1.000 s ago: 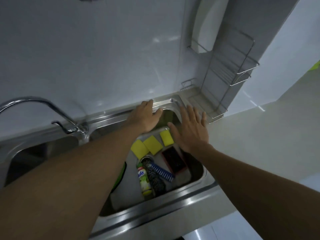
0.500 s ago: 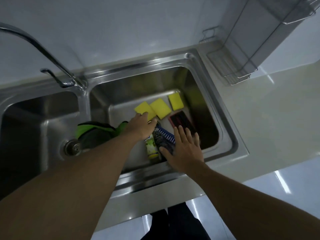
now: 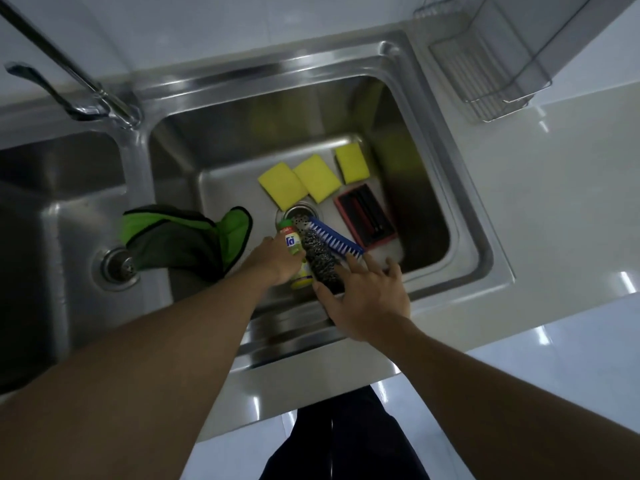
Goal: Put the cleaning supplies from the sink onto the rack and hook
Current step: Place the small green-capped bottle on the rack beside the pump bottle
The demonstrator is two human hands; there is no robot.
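Observation:
The right basin of the steel sink [image 3: 426,188] holds three yellow sponges [image 3: 317,177], a red-and-black scrub pad [image 3: 364,216], a blue brush [image 3: 336,239], a dark steel-wool scourer [image 3: 320,259] and a small dish-soap bottle [image 3: 292,242] with an orange cap. My left hand [image 3: 275,261] curls around the bottle's lower half. My right hand [image 3: 367,296] hovers with spread fingers over the scourer's near end and the brush tip. A green-and-grey cloth [image 3: 187,242] drapes over the divider between the basins. The wire rack [image 3: 485,69] stands on the counter at the upper right.
A chrome faucet [image 3: 69,69] rises at the upper left behind the divider. The left basin has a drain [image 3: 117,268]. A white counter [image 3: 554,209] runs along the right. My dark trousers show below the sink's front edge.
The view has tilted down over the sink. My left hand has dropped onto the soap bottle and closed around it. My right hand has moved down over the scourer.

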